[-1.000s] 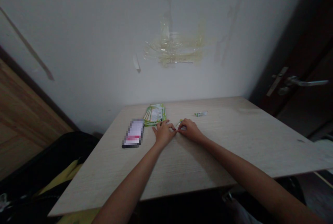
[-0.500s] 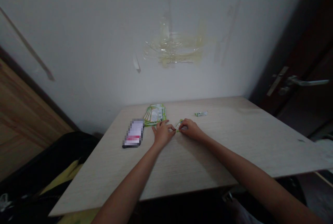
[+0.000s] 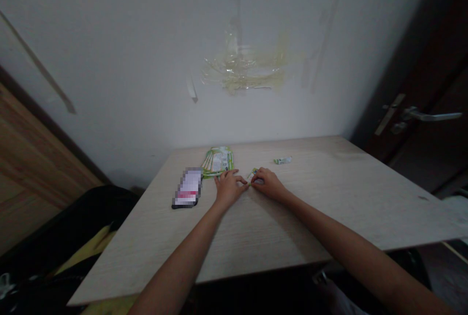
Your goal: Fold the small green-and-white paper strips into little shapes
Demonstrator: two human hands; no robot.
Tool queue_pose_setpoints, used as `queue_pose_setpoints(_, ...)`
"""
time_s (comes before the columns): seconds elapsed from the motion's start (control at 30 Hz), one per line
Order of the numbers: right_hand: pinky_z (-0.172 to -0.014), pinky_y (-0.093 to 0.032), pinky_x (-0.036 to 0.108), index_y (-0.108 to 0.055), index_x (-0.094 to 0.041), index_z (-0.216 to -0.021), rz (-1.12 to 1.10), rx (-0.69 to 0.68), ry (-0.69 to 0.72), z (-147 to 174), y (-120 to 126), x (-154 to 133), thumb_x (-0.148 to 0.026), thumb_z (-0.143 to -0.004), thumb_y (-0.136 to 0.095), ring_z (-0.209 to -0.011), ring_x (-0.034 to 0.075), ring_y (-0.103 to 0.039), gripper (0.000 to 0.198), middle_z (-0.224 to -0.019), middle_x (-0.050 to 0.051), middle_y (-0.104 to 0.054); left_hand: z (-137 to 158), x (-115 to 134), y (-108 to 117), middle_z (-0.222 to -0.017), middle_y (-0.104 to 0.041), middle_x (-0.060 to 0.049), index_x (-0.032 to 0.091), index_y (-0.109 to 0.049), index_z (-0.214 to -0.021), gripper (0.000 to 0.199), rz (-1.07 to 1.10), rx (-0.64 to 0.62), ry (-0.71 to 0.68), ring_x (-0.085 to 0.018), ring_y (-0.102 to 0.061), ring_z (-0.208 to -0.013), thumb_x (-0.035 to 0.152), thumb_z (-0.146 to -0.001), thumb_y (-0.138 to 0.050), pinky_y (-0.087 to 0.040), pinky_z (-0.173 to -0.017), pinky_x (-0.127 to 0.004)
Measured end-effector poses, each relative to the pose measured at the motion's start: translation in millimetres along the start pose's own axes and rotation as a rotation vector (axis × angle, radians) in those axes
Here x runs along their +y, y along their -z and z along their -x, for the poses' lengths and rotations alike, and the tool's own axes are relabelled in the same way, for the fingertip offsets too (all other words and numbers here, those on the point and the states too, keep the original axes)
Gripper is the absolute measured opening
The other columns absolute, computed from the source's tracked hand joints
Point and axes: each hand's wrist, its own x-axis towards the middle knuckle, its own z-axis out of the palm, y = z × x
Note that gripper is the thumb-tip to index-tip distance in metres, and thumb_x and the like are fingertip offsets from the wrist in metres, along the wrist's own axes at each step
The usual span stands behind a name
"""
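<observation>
On the pale tabletop, a small green-and-white strip (image 3: 252, 173), thin like a piece of wrapper, lies between my two hands. My left hand (image 3: 229, 187) has thumb and index finger pinched at its lower end, with the other fingers spread toward the left. From the other side my right hand (image 3: 268, 183) pinches the same strip, its fingers curled and covering part of it. Just beyond my left hand is a fanned stack of green-and-white packets (image 3: 219, 160); the fingertips reach its near edge. A phone (image 3: 188, 188) with a blurred screen lies left of that hand.
A crumpled green-and-white wrapper scrap (image 3: 282, 160) lies farther back on the table (image 3: 329, 198). Behind the table rises a wall with peeling clear tape (image 3: 248, 71). A dark door with a metal handle (image 3: 435, 115) is at the right, and dark cloth (image 3: 84, 217) at the left.
Both hands stay almost in place. The fingertips have come slightly closer together at the lower end of the strip. The stack, phone and scrap have not moved.
</observation>
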Motion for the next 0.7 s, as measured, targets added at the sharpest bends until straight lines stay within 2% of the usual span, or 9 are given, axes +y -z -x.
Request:
queue_pose_setpoints(0.3, -0.087, -0.042, 0.030, -0.074, -0.020, -0.088, 0.052, -0.005, -0.046, -2.2, 1.4, -7.6, -0.032, -0.085, -0.068, -0.095, 0.019, -0.057, 0.013, -0.096, 0.007, -0.064, 0.1, 3.9, -3.4, -0.135, -0.061, -0.002, 0.031, -0.077, -0.080, 0.014, 0.022, 0.047, -0.018, -0.030, -0.042, -0.132, 0.044, -0.080, -0.072, -0.012, -0.114, -0.066)
queue_pose_setpoints(0.53, -0.089, -0.041, 0.031, -0.075, -0.021, -0.092, 0.048, -0.037, -0.067, -5.0, -0.5, -4.5, -0.026, -0.084, -0.067, -0.098, 0.020, -0.056, 0.012, -0.100, 0.006, -0.064, -4.8, 6.4, -1.0, -0.137, -0.060, -0.002, 0.029, -0.077, -0.078, 0.010, 0.009, 0.017, -0.009, -0.032, -0.042, -0.132, 0.039, -0.076, -0.077, -0.011, -0.113, -0.067)
queue_pose_setpoints(0.7, -0.089, -0.043, 0.030, -0.075, -0.022, -0.093, -0.007, -0.050, -0.054, -5.8, 0.2, 1.3, -0.021, -0.083, -0.065, -0.097, 0.019, -0.057, 0.014, -0.099, 0.006, -0.063, -7.1, 2.1, -0.6, -0.138, -0.060, 0.003, 0.032, -0.077, -0.077, 0.006, 0.021, 0.007, -0.028, -0.033, -0.041, -0.133, 0.038, -0.076, -0.076, -0.008, -0.113, -0.069)
